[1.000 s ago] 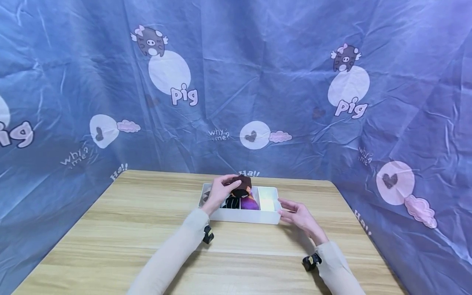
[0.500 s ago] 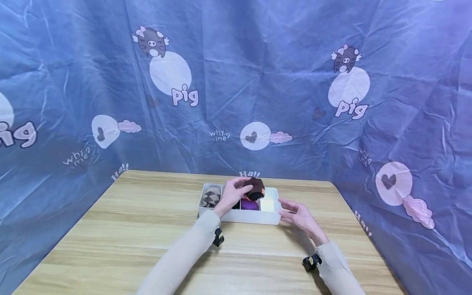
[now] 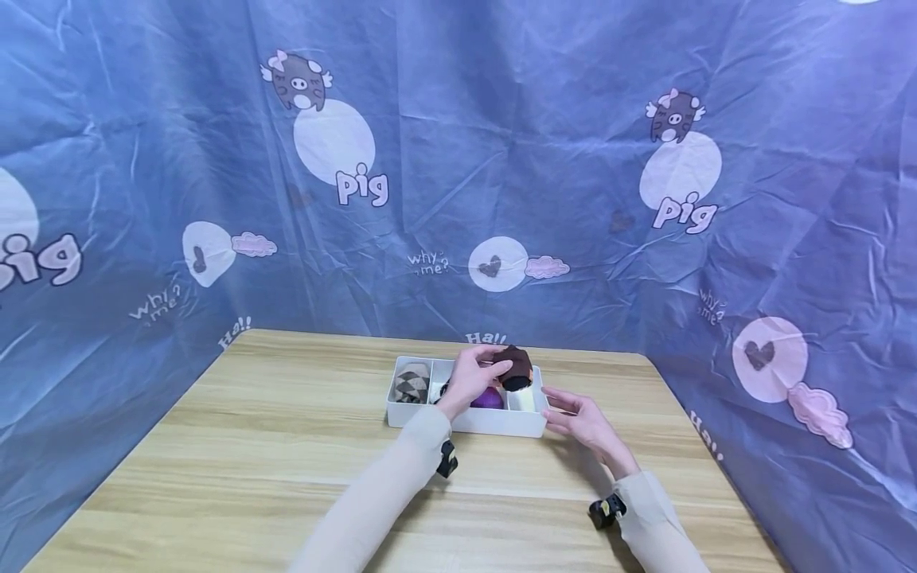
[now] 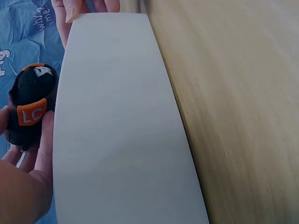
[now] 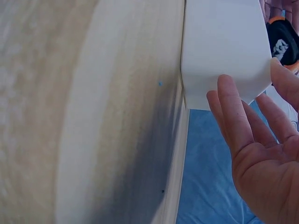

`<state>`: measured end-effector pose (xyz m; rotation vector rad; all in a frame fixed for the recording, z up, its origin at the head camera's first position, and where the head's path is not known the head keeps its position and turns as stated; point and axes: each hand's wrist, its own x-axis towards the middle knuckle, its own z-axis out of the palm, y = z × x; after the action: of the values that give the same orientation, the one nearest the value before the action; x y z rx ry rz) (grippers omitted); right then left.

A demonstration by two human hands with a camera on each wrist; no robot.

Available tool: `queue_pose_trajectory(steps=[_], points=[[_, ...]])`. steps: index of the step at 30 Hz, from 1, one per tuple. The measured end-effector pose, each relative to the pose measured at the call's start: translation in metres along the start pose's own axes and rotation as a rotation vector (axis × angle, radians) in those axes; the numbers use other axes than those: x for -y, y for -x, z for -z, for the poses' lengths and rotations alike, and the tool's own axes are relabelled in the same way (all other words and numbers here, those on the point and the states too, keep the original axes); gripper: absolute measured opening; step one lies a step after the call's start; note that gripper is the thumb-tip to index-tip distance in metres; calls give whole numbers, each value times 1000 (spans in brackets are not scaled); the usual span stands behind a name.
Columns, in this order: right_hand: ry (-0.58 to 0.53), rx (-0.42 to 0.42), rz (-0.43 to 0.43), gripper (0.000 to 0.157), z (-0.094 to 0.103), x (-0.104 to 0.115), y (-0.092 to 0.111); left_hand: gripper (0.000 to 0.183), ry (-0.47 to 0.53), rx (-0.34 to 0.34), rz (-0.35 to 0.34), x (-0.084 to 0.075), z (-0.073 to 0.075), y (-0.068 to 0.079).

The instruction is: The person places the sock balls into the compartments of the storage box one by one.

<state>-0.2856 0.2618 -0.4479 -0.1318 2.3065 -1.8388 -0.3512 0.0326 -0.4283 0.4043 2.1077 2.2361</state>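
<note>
My left hand [image 3: 472, 377] pinches a rolled-up dark brown and black sock [image 3: 516, 368] above the rightmost compartment of a white divided box [image 3: 494, 422]. In the left wrist view the sock [image 4: 32, 100] shows an orange patch lettered "LC". The right hand [image 3: 587, 422] touches the box's right end with fairly straight fingers; the right wrist view has its fingertips [image 5: 229, 86] against the white wall. A grey checked sock roll [image 3: 411, 383] lies in the leftmost compartment. A purple roll [image 3: 488, 398] sits in the third, while the second is mostly hidden by my left hand.
The box stands near the far edge of a wooden table [image 3: 286, 414]. Behind it and along both sides hangs a blue printed curtain [image 3: 444, 159]. Each wrist wears a small black camera [image 3: 605, 511].
My left hand has carried the dark sock rightward from over the middle compartments to over the rightmost one, uncovering the grey checked roll. The right hand stays at the box's end.
</note>
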Motion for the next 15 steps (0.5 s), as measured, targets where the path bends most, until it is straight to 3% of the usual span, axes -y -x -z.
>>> queue_pose_trajectory(steps=[6,15], points=[[-1,-6,5,61,-1,0,0,38,-110,-50,38,1,-3,3],[-3,3,15,62,0,-1,0,36,-273,-106,28,3,-8,1]])
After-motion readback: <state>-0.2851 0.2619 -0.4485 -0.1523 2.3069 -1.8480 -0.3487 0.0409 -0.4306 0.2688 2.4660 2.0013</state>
